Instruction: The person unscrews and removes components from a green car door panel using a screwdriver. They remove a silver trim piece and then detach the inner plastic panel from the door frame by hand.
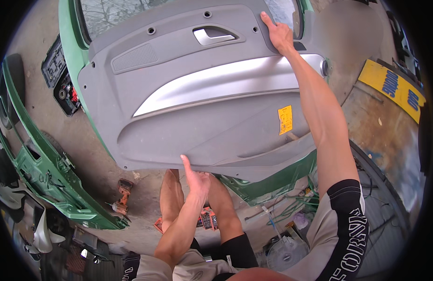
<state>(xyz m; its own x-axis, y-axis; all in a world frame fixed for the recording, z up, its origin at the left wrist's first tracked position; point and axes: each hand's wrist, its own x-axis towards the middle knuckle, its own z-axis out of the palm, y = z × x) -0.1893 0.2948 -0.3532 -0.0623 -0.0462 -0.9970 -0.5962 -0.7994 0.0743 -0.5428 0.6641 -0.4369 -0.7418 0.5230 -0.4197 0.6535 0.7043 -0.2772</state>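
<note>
A large grey car door trim panel [202, 124] lies tilted across a green car door [72, 44], with window glass showing above it. My left hand [196, 181] grips the panel's lower edge, its thumb on the face and its fingers partly hidden below. Near the upper right corner, my right hand [280, 37] holds the panel's edge, thumb pointing up along it. The panel carries a silver inner door handle [214, 36], a wide silver trim strip [216, 84] and a yellow label [285, 120].
Another green door [43, 173] lies at the left, beside an orange cordless drill [123, 194]. An opened black tool case [62, 77] sits at the upper left. Green hose [303, 203] and a fan [287, 255] occupy the lower right. A yellow plate [390, 86] leans at the right.
</note>
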